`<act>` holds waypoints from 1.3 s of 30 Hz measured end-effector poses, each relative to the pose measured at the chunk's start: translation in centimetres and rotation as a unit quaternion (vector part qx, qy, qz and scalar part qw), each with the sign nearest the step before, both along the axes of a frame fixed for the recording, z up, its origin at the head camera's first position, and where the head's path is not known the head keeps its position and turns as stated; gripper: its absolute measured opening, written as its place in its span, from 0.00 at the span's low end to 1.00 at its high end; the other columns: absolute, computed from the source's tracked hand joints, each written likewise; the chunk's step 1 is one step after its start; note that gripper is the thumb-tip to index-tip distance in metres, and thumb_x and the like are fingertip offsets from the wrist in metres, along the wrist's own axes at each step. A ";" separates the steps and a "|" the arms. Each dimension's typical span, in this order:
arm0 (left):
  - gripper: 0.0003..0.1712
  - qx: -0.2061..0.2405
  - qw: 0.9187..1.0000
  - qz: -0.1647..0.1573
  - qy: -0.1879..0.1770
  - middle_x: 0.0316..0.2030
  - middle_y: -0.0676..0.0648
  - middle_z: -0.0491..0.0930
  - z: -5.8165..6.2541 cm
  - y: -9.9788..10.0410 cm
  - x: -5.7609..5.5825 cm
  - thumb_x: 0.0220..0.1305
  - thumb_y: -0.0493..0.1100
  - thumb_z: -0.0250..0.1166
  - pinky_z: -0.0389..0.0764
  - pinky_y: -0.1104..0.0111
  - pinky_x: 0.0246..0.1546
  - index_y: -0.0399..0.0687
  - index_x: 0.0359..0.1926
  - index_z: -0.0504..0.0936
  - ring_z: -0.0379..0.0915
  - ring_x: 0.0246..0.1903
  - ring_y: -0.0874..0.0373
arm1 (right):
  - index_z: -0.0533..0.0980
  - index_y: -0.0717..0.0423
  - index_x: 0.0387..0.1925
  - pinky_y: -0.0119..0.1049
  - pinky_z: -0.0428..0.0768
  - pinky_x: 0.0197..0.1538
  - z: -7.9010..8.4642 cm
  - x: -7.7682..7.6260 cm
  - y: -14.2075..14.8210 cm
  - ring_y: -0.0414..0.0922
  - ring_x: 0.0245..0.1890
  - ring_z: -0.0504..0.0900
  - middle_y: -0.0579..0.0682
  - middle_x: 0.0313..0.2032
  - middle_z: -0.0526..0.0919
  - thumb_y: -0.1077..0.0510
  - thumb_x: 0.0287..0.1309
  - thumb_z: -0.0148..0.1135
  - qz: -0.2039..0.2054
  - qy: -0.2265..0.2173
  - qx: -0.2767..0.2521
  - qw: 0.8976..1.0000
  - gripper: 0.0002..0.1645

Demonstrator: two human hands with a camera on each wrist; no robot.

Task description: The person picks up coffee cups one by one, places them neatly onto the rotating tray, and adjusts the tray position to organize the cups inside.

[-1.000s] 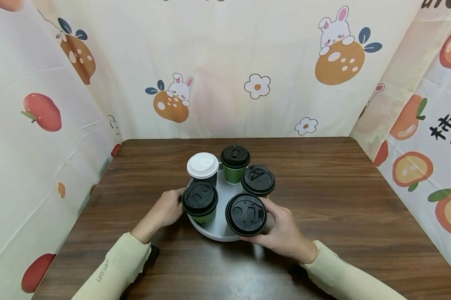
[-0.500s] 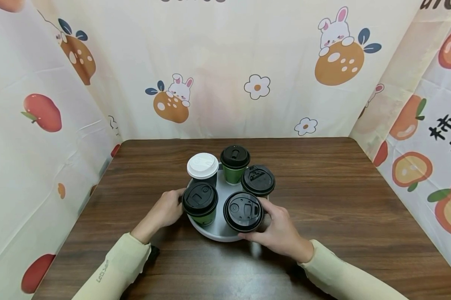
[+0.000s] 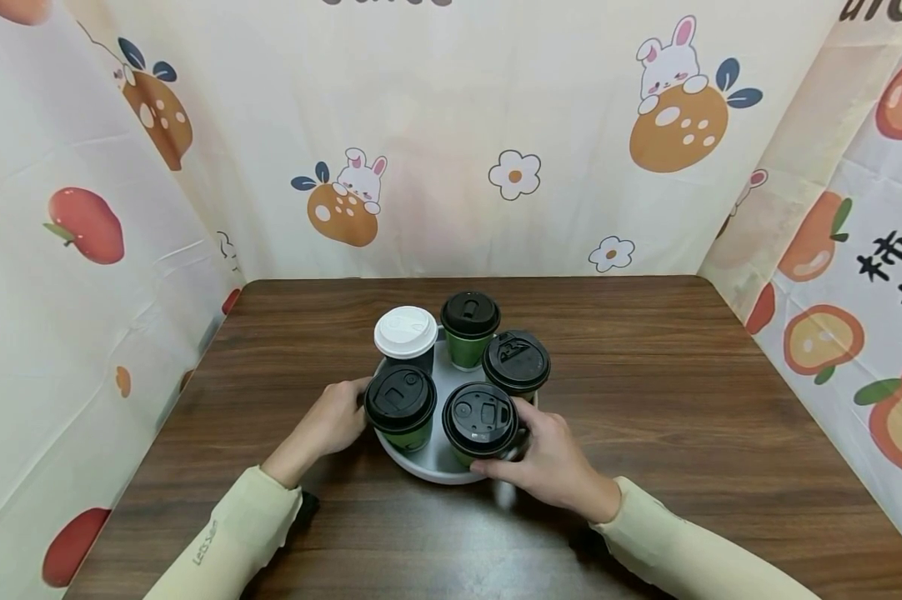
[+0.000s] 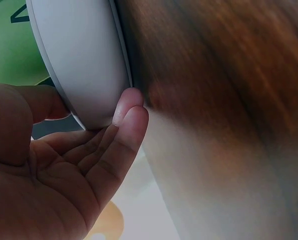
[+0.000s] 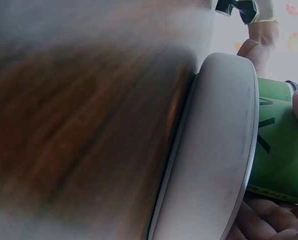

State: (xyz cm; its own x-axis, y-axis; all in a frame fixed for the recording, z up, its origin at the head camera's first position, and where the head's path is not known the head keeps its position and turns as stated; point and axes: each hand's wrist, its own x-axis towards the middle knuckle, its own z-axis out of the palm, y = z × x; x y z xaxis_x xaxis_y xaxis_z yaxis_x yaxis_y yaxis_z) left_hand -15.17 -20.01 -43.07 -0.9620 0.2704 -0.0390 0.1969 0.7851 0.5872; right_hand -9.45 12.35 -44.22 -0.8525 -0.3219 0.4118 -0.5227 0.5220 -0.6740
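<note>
A round grey tray (image 3: 439, 475) bears several paper coffee cups. At its left edge my left hand (image 3: 336, 417) grips the rim; the left wrist view shows the thumb on the inner side and fingertips against the outer wall (image 4: 84, 60). My right hand (image 3: 556, 467) holds the front-right green paper cup (image 3: 481, 421), its black lid facing up. In the right wrist view this cup's green side (image 5: 283, 145) stands just beyond the tray wall; its base is hidden. A black-lidded green cup (image 3: 401, 404) stands beside my left hand.
Behind these stand a white-lidded dark cup (image 3: 406, 333), a black-lidded green cup (image 3: 469, 333) and another black-lidded cup (image 3: 516, 361). The brown wooden table (image 3: 684, 400) extends around the tray. Printed curtains (image 3: 451, 125) border its back and sides.
My right hand has shifted the held cup a little left and back over the tray, and more of its green side shows. The left hand and the other cups have stayed in place.
</note>
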 end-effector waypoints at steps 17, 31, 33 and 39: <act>0.23 0.004 1.000 0.001 -0.007 0.60 0.37 0.80 0.0 0.1 -0.1 0.74 0.38 0.56 0.75 0.46 0.62 0.38 0.67 0.77 0.73 0.63 0.41 | 0.77 0.45 0.59 0.40 0.83 0.52 0.3 0.4 0.4 0.37 0.48 0.84 0.36 0.49 0.86 0.40 0.33 0.88 0.004 -0.003 0.023 1.000 0.48; 0.24 0.002 1.000 0.004 -0.010 0.60 0.35 0.80 0.1 -0.2 0.0 0.73 0.35 0.55 0.75 0.46 0.61 0.36 0.67 0.76 0.73 0.63 0.40 | 0.80 0.50 0.55 0.45 0.84 0.51 1.5 1.0 2.4 0.42 0.47 0.85 0.38 0.48 0.86 0.48 0.37 0.88 0.009 0.008 0.013 1.000 0.40; 0.24 0.003 1.000 0.008 -0.015 0.61 0.35 0.79 0.0 -0.2 -0.1 0.73 0.35 0.56 0.75 0.46 0.62 0.35 0.68 0.76 0.72 0.64 0.40 | 0.81 0.51 0.51 0.44 0.84 0.50 1.5 1.0 2.9 0.44 0.45 0.86 0.40 0.47 0.86 0.52 0.38 0.88 0.011 0.033 0.012 0.999 0.36; 0.25 0.009 1.000 0.011 -0.018 0.63 0.34 0.77 -0.2 -0.4 -0.1 0.75 0.38 0.56 0.73 0.46 0.63 0.33 0.69 0.73 0.71 0.65 0.39 | 0.84 0.55 0.43 0.32 0.82 0.46 1.2 0.7 4.7 0.42 0.41 0.86 0.43 0.41 0.88 0.59 0.39 0.86 0.009 0.097 0.020 0.995 0.26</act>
